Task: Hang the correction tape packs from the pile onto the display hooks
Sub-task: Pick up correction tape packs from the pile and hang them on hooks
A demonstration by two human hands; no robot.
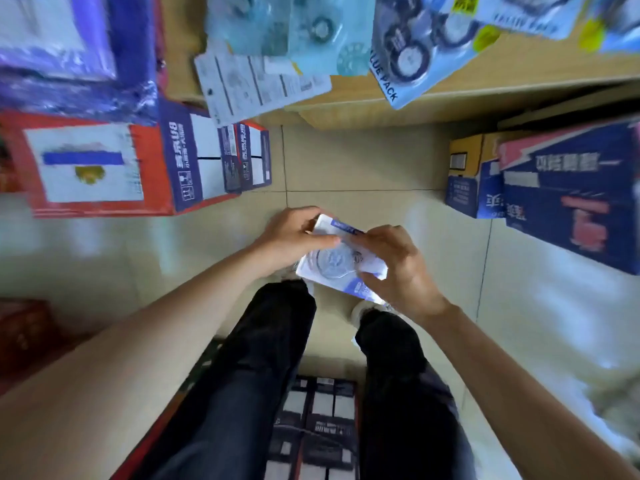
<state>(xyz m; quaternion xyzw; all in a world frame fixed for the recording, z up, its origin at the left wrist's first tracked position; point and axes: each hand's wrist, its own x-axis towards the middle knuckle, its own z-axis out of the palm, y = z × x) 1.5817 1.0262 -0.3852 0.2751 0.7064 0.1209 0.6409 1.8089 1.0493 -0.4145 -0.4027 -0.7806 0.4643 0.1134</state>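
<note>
I hold a correction tape pack (337,261), white and blue with a clear blister, in front of me above the floor. My left hand (294,237) grips its upper left edge, thumb on top. My right hand (394,268) pinches its right side and lower corner. A pile of more packs (408,46) lies on the wooden shelf (485,84) at the top of the view, some face down showing white printed backs (256,84). No display hooks show in this view.
A red and blue carton (138,168) stands on the floor at the left, under purple wrapped goods (69,50). Blue cartons (561,188) lie at the right. My dark trouser legs and a box of dark packs (315,427) are below.
</note>
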